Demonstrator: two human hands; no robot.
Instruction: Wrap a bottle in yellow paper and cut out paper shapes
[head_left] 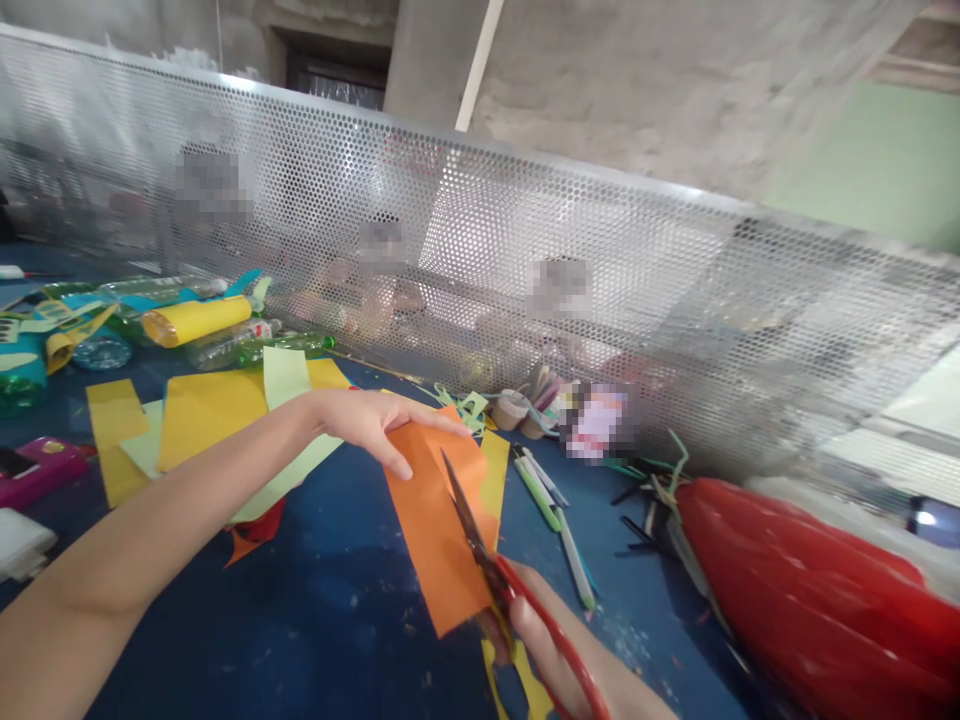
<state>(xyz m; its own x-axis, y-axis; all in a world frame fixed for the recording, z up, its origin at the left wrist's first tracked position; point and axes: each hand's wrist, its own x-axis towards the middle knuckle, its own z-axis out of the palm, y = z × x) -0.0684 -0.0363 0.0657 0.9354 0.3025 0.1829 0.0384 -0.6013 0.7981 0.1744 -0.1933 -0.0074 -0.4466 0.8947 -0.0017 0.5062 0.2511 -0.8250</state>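
An orange sheet of paper (431, 545) is held up over the blue table, its top edge gripped by my left hand (375, 425), thumb in front and fingers behind. My right hand (540, 620) is closed around the red handles of a pair of scissors (480, 545). The blades point up and to the left and lie across the right part of the orange sheet. Behind that sheet a strip of yellow paper (495, 470) shows. Yellow cut scraps (529, 685) lie under my right hand.
Yellow sheets (210, 410) and pale green paper lie left. Plastic bottles (285, 348) and a yellow paper roll (199, 320) stand behind them. Pens (536, 490) and a red plastic bag (810, 580) are right. A perforated metal screen (480, 250) borders the table; people show behind it.
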